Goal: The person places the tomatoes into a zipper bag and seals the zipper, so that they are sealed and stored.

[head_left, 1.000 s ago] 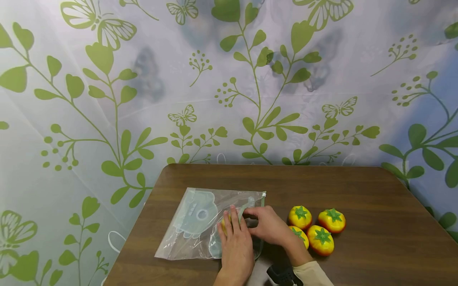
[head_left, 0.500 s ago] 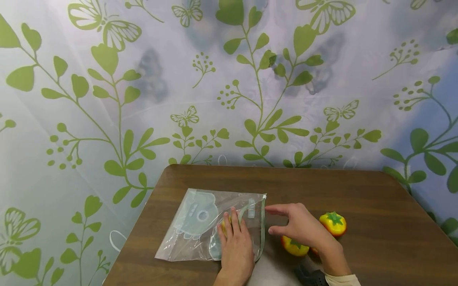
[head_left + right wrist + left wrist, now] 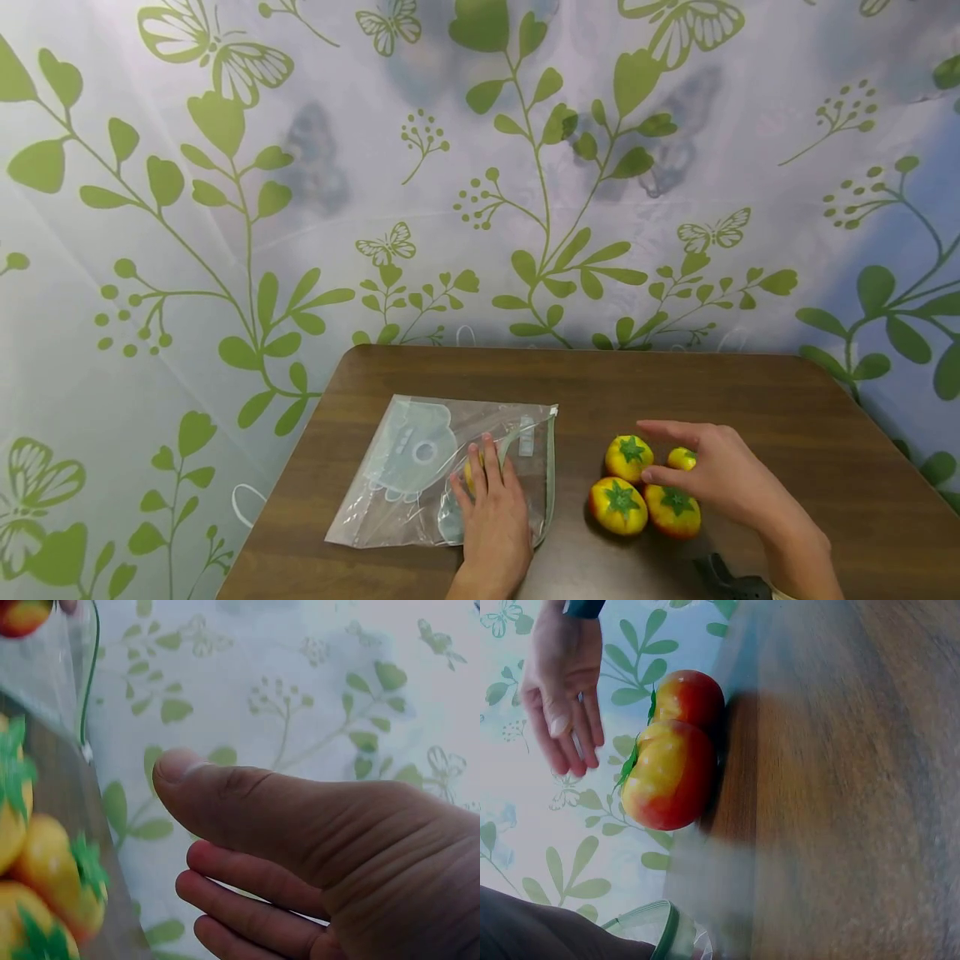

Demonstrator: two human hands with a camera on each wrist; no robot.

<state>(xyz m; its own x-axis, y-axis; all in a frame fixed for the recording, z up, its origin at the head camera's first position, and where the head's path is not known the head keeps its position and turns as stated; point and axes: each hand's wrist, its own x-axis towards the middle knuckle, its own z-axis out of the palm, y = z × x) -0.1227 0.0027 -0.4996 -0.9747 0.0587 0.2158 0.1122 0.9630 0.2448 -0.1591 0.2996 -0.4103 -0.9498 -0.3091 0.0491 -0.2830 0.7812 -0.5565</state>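
A clear zip bag (image 3: 360, 521) with a pale blue cartoon print lies flat on the table. My left hand (image 3: 495, 517) rests on it with extended fingers, over a yellow toy tomato (image 3: 472, 475) inside, partly hidden by those fingers. Right of the bag sit several yellow-red toy tomatoes (image 3: 618, 506) with green star-shaped tops. Over the right-hand ones hovers my right hand (image 3: 723, 471), thumb and fingers apart, nothing between them. It partly covers the far-right tomato (image 3: 682, 457). In the left wrist view, the right hand (image 3: 562, 697) appears above two tomatoes (image 3: 667, 776).
The brown wooden table (image 3: 787, 400) has rounded far corners. Behind it hangs a pale curtain (image 3: 420, 292) printed with green leaves and butterflies. A green-edged zip opening (image 3: 552, 475) runs along the bag's right side, its white slider (image 3: 554, 410) at the far corner.
My right hand has drawn away from the bag's opening and moved right, over the toy tomatoes. The left hand has stayed on the bag.
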